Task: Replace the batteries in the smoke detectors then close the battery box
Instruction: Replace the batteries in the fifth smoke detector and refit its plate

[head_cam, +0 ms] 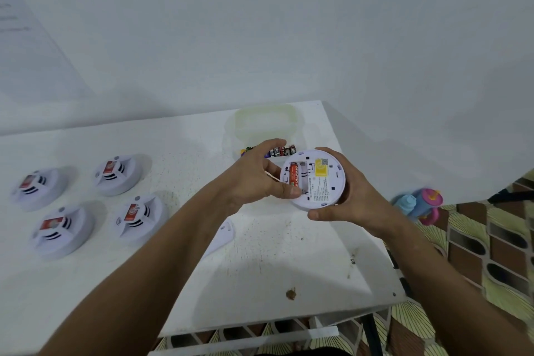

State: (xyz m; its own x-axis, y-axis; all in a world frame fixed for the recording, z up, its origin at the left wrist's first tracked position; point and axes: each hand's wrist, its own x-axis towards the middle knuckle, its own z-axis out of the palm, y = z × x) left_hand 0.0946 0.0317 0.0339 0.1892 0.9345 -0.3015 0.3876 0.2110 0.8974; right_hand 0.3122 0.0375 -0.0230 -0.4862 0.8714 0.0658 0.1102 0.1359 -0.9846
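Note:
My right hand [344, 202] grips a white round smoke detector [318, 179] from its right side, back face up, with a yellow label showing. A red battery [294, 178] lies in its open compartment. My left hand [257, 173] holds the detector's left edge, with the thumb pressing at the battery's near end. Behind the hands stands the clear battery box [260, 130], open, with several batteries [281, 151] inside. A white battery cover [222, 235] lies on the table under my left forearm.
Several more smoke detectors [86, 205] sit face up in two rows on the left of the white table [260, 283]. A blue and pink toy [419, 205] lies on the patterned floor beyond the table's right edge. A white wall rises behind.

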